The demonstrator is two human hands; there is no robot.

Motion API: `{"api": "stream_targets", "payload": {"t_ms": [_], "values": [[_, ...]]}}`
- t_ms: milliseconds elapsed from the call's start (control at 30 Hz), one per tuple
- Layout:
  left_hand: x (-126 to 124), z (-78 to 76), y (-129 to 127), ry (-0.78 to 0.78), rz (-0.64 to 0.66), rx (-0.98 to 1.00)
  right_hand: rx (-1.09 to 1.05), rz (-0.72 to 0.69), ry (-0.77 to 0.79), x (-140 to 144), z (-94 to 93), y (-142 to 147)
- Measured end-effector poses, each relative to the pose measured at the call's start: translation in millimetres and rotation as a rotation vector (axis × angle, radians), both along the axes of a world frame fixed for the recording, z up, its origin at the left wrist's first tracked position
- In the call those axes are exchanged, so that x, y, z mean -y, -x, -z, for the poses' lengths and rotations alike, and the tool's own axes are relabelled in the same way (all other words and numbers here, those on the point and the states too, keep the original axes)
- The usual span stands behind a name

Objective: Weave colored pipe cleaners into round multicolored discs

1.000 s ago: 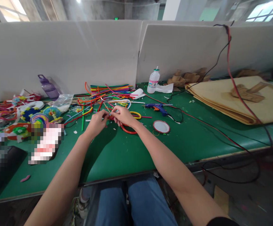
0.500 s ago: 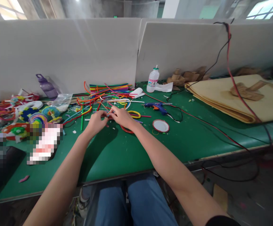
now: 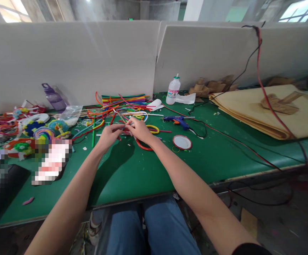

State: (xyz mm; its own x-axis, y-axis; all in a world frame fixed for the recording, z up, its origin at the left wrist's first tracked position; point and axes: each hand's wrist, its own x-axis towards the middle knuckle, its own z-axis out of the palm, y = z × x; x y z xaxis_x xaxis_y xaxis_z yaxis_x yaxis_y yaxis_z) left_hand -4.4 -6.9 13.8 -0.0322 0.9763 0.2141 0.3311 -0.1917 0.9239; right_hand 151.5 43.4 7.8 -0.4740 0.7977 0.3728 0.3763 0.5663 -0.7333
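Thin stick (image 3: 121, 117), pale, held between both hands above the green desk (image 3: 132, 173), near its middle; it slants up and to the far left from the fingertips. Left hand (image 3: 108, 136): grip pinched together on the stick's near end, thumb against forefinger. Right hand (image 3: 139, 130): fingers closed around the same end, touching the left fingertips. What else sits in the pinch is too small to tell.

Under the right hand, a red ring (image 3: 143, 146) lies flat on the desk, partly covered by the wrist. A yellow loop (image 3: 154, 129) lies just right of the hand. Far side of the hands: a loose pile of coloured pipe cleaners (image 3: 122, 102), many colours, spread toward the white partition (image 3: 71, 60).

Right of the hands, a blue glue gun (image 3: 177, 121) lies on its side, its dark cord trailing right. Near it, a round lid (image 3: 182, 142) with a red rim, flat on the desk. A small white bottle (image 3: 173, 91) stands upright at the far edge.

Far right: stacked brown sheets (image 3: 265, 113), with a red cable (image 3: 260, 81) hanging over the partition and across them.

Left: a purple bottle (image 3: 53, 97) leaning by the partition, a clear plastic bag (image 3: 70, 115), and finished colourful craft pieces (image 3: 37, 129) grouped together. Person's blue-jeaned knees (image 3: 148, 226) at the near edge.
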Motion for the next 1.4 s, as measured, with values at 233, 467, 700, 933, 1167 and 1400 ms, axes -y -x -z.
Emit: {"api": "stream_targets", "payload": {"t_ms": [233,467,700,933,1167,1400], "values": [[-1.3,2.4,-0.6,-0.053,0.004,-0.005,-0.152,0.003,0.209,3.3,-2.7,2.0],[1.3,-2.4,-4.4,-0.017,-0.005,0.088,-0.209,0.021,0.301,5.4,-7.5,3.9],[3.9,-4.2,-4.6,-0.012,0.029,0.171,-0.21,0.01,0.351,8.8,-12.6,3.2],[-1.0,2.4,-3.1,-0.141,0.055,0.021,-0.264,0.011,0.381,6.8,-14.0,0.6],[3.5,5.7,-7.1,-0.336,-0.141,-0.375,-0.435,-0.083,0.596,2.2,-11.3,-0.5],[5.3,5.5,-5.6,-0.401,-0.183,-0.441,-0.442,-0.103,0.579,8.2,-18.3,-1.2]]}}
